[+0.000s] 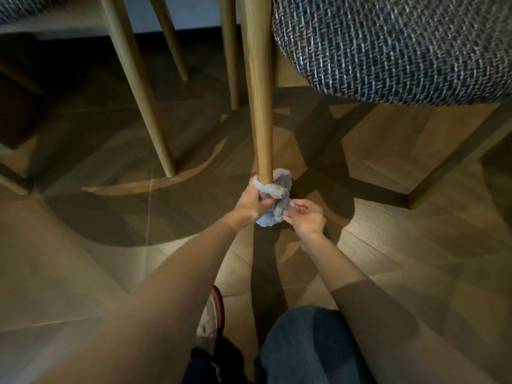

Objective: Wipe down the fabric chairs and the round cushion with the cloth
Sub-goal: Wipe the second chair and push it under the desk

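Upward from the left grip runs the chair leg, its foot wrapped in the cloth that grip clutches; the right grip, just beside, pinches the cloth's tail.

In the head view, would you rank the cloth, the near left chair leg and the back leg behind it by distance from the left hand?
1. cloth: gripped in the left hand itself.
2. near left leg: on the left.
3. back leg: upper left, farther back.
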`<state>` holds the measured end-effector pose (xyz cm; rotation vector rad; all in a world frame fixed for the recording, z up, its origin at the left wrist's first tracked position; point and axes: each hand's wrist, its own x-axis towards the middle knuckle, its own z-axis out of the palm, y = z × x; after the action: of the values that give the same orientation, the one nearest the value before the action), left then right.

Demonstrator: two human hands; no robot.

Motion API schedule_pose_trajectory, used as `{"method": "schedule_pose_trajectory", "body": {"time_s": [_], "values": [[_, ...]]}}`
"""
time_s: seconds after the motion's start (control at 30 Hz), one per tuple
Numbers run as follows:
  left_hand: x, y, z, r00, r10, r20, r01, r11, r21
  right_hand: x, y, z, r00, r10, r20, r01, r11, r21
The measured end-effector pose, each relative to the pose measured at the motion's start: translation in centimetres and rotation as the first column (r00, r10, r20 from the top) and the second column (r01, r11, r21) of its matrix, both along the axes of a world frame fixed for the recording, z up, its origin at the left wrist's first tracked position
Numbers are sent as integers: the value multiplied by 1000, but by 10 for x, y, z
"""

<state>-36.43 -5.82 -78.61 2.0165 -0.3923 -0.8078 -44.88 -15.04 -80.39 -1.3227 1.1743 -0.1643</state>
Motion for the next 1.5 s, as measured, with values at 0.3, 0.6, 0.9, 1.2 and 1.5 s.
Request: {"method": "schedule_pose_trajectory", "body": {"time_s": [0.3,0.6,0.9,1.2,1.5], "values": [[-6,-6,-12,982,143,-122,-133,987,91,-9,1,-2,997,51,-56,-54,997,-63],[30,-14,78,978,205,-33,-207,975,-78,11,1,87,964,-6,264,40,991,-124],[44,-19,204,926,311,216,-284,947,-147,28,6,187,849,-56,526,58,998,13],[-18,-15,251,917,398,-3,-398,917,-15,-25,-10,218,887,-35,461,7,998,62],[-99,-70,268,912,183,-367,-247,960,-133,-116,-71,226,906,183,381,-176,983,-53]]}}
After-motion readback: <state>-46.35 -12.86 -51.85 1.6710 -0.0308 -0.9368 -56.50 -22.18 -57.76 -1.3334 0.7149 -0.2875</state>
